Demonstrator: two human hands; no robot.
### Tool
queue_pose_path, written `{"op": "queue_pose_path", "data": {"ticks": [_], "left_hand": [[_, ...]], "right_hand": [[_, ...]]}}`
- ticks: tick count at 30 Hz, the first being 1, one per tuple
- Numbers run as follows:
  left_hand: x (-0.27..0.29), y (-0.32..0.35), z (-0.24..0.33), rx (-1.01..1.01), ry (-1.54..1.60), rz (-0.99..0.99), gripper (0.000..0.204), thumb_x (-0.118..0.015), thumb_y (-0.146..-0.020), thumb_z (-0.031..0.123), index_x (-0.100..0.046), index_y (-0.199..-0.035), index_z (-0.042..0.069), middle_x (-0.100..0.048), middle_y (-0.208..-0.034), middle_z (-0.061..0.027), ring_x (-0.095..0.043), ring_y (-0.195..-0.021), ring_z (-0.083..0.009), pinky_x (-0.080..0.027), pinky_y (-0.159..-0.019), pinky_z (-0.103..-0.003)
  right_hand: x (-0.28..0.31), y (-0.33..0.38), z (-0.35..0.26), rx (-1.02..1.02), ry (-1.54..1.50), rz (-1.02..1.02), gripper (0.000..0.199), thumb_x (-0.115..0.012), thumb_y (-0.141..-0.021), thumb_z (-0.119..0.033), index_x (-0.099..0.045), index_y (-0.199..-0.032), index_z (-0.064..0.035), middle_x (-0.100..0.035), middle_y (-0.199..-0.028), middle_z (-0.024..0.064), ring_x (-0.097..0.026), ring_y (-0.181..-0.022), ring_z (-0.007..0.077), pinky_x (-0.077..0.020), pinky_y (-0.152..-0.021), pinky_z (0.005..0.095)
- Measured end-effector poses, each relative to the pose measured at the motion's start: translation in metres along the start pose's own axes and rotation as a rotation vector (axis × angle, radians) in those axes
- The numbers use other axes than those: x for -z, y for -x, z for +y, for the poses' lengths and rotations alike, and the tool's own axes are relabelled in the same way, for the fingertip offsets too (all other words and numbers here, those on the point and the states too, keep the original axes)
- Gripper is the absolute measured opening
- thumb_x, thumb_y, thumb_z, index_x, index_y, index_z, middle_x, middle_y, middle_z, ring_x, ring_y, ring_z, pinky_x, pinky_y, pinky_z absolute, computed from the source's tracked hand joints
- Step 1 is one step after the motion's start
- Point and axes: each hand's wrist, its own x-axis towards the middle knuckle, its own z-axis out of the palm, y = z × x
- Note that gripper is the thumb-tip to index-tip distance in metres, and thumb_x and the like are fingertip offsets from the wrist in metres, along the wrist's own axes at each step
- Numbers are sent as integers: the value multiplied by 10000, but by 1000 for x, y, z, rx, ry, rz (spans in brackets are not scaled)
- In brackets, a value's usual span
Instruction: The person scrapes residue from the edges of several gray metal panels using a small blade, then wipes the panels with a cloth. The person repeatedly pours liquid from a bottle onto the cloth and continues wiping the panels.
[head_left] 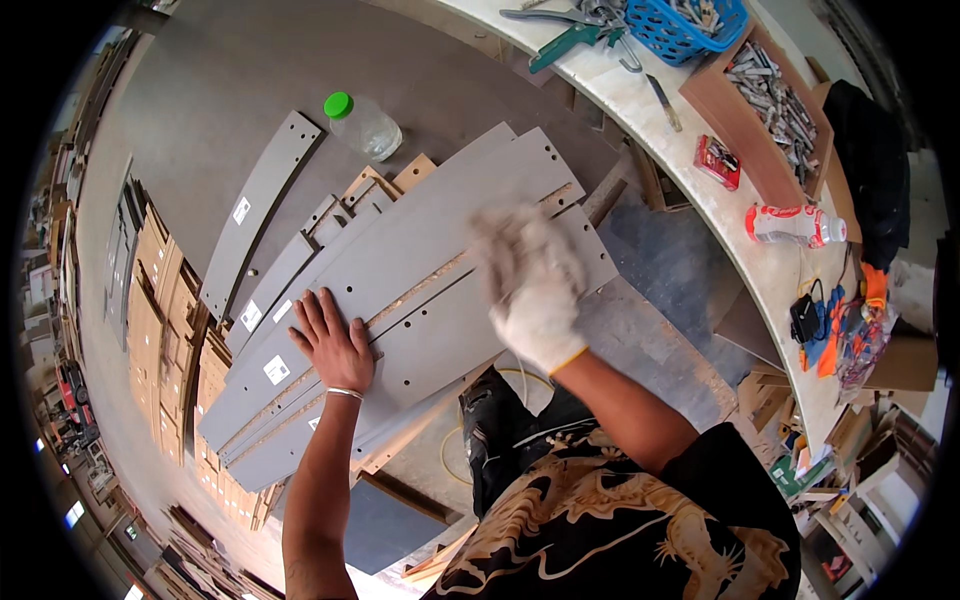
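Grey flat panels [440, 225] with drilled holes lie stacked slantwise before me, their raw chipboard edges [415, 287] showing as brown strips. My bare left hand [335, 345] rests on them near the white labels, fingers spread and palm down. Over the right part of the stack is my right hand [540, 325], in a white glove with a yellow cuff edge. It presses a bunched beige cloth [515, 240] onto the panel; motion smears both the cloth and the fingers.
A clear bottle with a green cap [365, 127] and a curved grey panel [262, 215] lie beyond the stack. On the right, a curved pale worktop [660, 150] bears a blue basket [685, 30], a wooden tray of metal fittings [770, 100] and a red-labelled bottle [795, 226].
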Motion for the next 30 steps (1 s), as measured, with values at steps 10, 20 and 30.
{"op": "queue_pose_path", "data": {"ticks": [10,20,30], "left_hand": [[1,8,-7,21,-19,-25,731,-433,-1035,415,-267,-1644,45,-201,-1715,-224,-85,-1606,-425,1,-1246,-654],[11,6,-7,4,9,-68,759,-484,-999,409,-300,-1615,5,-215,-1712,-220,-100,-1603,-426,-2,-1243,-673],[11,5,-5,62,91,-28,759,-486,-1008,380,-291,-1598,-57,-215,-1716,-214,-118,-1610,-386,-9,-1266,-626]], "right_hand": [[36,-17,-64,50,983,-97,778,-608,-952,-454,-422,-1571,-21,-331,-1674,204,-253,-1581,326,-68,-1320,486],[-123,-7,-162,659,579,-447,596,-590,-940,-358,-582,-1476,-98,-484,-1595,166,-318,-1557,294,-114,-1310,457],[-121,-53,-188,146,691,22,722,-587,-940,-363,-437,-1564,-31,-335,-1680,155,-197,-1598,313,-71,-1305,505]]}}
